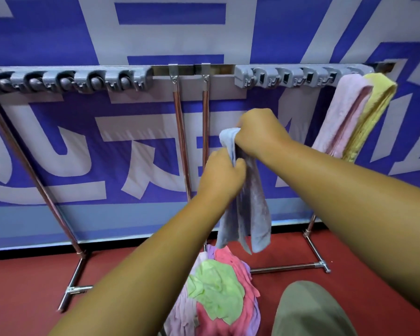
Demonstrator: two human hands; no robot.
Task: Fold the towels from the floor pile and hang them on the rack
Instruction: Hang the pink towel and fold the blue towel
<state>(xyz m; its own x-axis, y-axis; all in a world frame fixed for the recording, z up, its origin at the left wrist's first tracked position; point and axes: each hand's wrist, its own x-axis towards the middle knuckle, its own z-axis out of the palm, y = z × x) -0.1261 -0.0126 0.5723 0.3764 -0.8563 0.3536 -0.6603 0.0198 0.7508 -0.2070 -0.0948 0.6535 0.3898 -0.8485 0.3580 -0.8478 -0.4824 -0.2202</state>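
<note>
Both hands, the right hand (260, 134) above the left hand (222, 175), are gripping the blue towel (250, 209) tight, probably folding it lengthwise, its tails dangling below over the pile (218, 292).

A pale blue terry towel (249, 204) hung bunched lengthwise in mid-air above a crumpled floor pile of green, pink and lilac towels (216, 292). On the metal rack (192, 73) with grey clip blocks, a folded pink towel (340, 115) and a folded yellow towel (371, 112) hung side by side at the right end.
</note>
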